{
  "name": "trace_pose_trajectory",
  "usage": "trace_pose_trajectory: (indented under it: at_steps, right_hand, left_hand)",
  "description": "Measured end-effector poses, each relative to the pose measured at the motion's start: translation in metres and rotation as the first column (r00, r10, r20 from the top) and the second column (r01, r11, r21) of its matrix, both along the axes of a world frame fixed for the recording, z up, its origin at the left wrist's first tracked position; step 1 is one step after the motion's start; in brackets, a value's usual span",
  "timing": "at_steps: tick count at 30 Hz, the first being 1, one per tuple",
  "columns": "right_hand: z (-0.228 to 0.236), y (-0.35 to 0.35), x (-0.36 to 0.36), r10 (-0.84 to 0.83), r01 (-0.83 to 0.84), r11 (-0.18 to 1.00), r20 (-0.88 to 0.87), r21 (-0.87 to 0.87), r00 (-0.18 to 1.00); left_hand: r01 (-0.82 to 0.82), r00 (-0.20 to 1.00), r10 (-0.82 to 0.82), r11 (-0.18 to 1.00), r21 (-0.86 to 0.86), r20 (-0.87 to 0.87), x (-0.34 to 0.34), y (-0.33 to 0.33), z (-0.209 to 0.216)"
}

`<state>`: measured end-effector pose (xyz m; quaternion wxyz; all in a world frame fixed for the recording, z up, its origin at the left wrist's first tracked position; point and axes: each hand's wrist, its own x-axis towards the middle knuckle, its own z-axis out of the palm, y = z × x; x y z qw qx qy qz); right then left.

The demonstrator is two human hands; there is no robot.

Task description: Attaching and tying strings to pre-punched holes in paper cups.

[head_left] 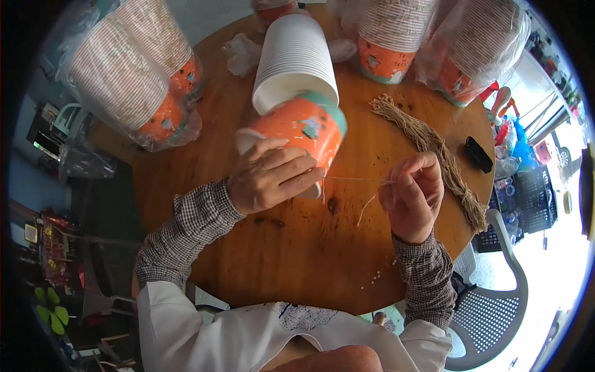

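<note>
My left hand (273,177) is closed around an orange paper bucket (310,127) with a teal base and small printed figures. The bucket lies tilted, base up and to the right, its rim partly behind my fingers and slightly blurred. A thin tan string (356,179) runs taut from the rim to my right hand (414,195), which pinches it between thumb and forefinger. The string's loose end dangles below the right fingers. Just beyond the bucket, a nested stack of white paper buckets (294,56) lies on its side, open end toward me.
Bagged stacks of orange buckets stand at the far left (114,74) and far right (396,37) of the round wooden table (273,260). On the right lie a bundle of tan twine (427,142) and a small black object (478,154). A grey chair (489,316) stands at the lower right.
</note>
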<state>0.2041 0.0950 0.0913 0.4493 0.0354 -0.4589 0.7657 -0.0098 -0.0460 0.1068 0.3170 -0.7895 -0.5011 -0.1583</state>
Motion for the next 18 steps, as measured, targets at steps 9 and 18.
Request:
trace_pose_trajectory:
  at_steps: [9, 18]
  right_hand:
    - [0.103, 0.007, -0.009, -0.226, 0.125, 0.860, 0.149, 0.495, 0.963]
    - [0.089, 0.039, -0.030, -0.159, 0.016, 0.885, 0.270, 0.465, 0.950]
  left_hand:
    - [-0.056, 0.903, 0.131, 0.980, -0.189, 0.410, 0.005, 0.025, 0.069]
    - [0.181, 0.563, 0.191, 0.921, -0.345, 0.804, 0.021, 0.049, 0.022]
